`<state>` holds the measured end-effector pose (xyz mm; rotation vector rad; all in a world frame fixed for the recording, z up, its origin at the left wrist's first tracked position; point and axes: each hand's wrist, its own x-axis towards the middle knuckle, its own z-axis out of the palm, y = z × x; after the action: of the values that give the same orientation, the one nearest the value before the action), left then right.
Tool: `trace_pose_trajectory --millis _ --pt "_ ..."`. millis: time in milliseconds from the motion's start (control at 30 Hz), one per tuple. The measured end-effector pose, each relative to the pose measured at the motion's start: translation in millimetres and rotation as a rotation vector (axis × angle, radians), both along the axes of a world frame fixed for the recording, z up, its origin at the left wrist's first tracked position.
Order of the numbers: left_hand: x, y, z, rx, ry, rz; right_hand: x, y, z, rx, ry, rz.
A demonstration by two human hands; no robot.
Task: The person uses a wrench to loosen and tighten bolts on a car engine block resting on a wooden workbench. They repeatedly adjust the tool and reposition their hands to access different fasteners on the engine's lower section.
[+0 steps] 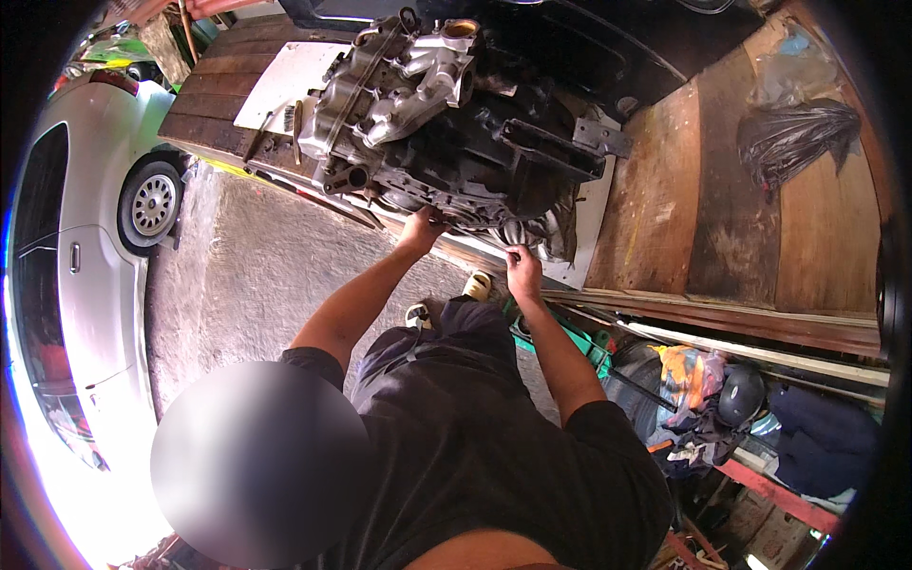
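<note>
A greasy engine [456, 142] with a silver cast-metal manifold [418, 81] on top lies on the wooden workbench. My left hand [421, 231] is closed against the engine's near lower side, its fingertips partly hidden by dark metal. To the right, my right hand [523, 274] is closed in a pinch by the bench's near edge, beside a crumpled grey plastic bag [543, 234]. A thin dark line runs between both hands; I cannot make out whether it is a tool. What either hand grips is too small to name.
A brush [290, 118] and thin tools lie on the bench by a white board [285, 81]. A black plastic bag [796, 142] is at the right. Below the bench are a green crate [594, 351], a tire and a helmet [742, 394]. A silver car [95, 247] stands left.
</note>
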<state>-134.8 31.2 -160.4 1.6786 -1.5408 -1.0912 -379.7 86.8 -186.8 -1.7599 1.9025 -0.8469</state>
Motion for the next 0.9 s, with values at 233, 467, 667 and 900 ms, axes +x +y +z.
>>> trace_pose_trajectory --millis 233,467,667,900 --pt "-6 0 -28 0.004 0.132 0.103 -5 -4 0 -0.039 -0.023 0.017" --pt "-9 -2 -50 -0.009 0.390 0.218 -4 -3 2 0.024 -0.019 0.016" --pt "-10 -1 -16 -0.013 0.176 0.145 -11 -8 7 0.010 0.127 0.089" --pt "-3 -2 -16 -0.046 0.099 0.106 -1 -3 0 0.120 0.386 0.143"
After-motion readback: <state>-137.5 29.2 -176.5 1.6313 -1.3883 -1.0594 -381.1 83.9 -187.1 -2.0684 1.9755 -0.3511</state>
